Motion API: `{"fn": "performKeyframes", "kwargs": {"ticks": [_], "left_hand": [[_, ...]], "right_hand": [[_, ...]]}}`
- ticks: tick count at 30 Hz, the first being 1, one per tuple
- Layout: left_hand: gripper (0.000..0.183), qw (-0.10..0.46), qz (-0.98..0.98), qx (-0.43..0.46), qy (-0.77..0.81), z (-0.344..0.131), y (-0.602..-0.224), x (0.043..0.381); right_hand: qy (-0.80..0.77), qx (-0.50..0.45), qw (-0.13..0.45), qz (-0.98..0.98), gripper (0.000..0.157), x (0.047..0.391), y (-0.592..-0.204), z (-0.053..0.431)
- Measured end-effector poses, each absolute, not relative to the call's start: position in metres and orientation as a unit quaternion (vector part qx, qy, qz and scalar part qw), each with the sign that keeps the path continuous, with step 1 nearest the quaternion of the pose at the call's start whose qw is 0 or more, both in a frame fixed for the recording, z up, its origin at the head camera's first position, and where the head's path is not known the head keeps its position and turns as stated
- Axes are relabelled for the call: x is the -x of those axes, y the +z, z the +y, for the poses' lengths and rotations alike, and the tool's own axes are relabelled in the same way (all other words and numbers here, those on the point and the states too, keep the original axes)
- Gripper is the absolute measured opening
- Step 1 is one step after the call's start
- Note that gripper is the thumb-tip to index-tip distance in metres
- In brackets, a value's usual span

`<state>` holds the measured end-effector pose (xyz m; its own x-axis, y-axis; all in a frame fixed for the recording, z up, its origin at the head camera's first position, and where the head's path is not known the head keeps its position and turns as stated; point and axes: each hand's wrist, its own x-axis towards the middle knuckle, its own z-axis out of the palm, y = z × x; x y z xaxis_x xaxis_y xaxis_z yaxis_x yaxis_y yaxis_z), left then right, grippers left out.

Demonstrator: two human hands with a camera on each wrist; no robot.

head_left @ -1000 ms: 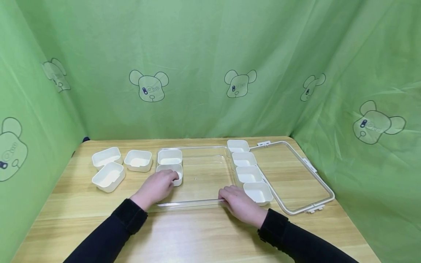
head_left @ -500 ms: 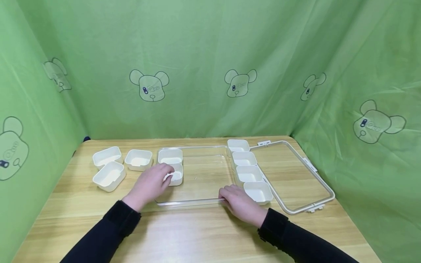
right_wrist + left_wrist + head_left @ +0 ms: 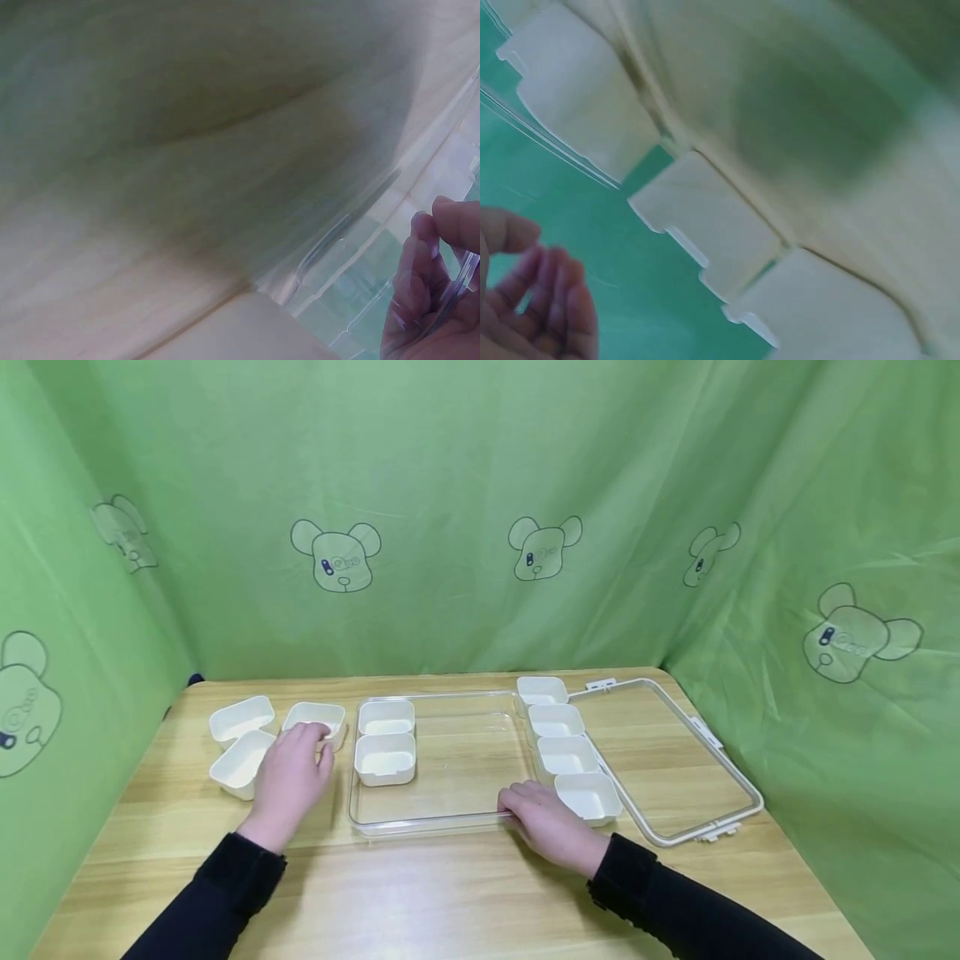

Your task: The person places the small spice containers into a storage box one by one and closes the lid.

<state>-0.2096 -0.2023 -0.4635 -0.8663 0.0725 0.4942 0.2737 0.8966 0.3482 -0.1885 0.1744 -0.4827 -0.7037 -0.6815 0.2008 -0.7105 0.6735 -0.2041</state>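
My left hand (image 3: 291,777) hovers at the near side of a small white bin (image 3: 313,713) left of the clear tray. In the left wrist view its fingers (image 3: 577,315) are loosely bent with nothing between them. My right hand (image 3: 551,827) grips the near rim of the clear plastic tray (image 3: 427,823) close to its right corner. The right wrist view has the thumb (image 3: 457,225) and fingers around the clear edge. Two white bins (image 3: 386,758) stand one behind the other along the tray's left side.
Two more white bins (image 3: 242,720) lie at the far left, touching or nearly so. Several white bins (image 3: 567,756) form a row along the tray's right side. A pale rectangular frame with clips (image 3: 678,839) lies at the right on the wooden table (image 3: 450,902).
My left hand has come off the nearer bin in the tray and moved left to the single bin outside it. My right hand stays on the tray rim.
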Motion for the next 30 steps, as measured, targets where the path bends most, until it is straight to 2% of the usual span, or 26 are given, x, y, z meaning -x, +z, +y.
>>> {"fn": "performKeyframes", "kwargs": {"ticks": [5, 10, 16, 30], "left_hand": [[0.03, 0.228, -0.953, 0.011, -0.201, -0.222, -0.466, 0.208], [0.039, 0.192, -0.962, -0.037, -0.192, -0.237, -0.469, 0.206], [0.044, 0.152, -0.969, -0.048, -0.187, -0.244, -0.472, 0.206], [0.037, 0.098, -0.973, -0.068, -0.198, -0.249, -0.474, 0.206]], "right_hand": [[0.132, -0.383, 0.052, -0.913, 0.01, 0.188, -0.481, 0.175], [0.133, -0.384, 0.06, -0.911, 0.011, 0.188, -0.481, 0.175], [0.135, -0.389, 0.068, -0.909, 0.012, 0.188, -0.482, 0.175], [0.127, -0.379, 0.054, -0.915, 0.012, 0.187, -0.482, 0.175]]}}
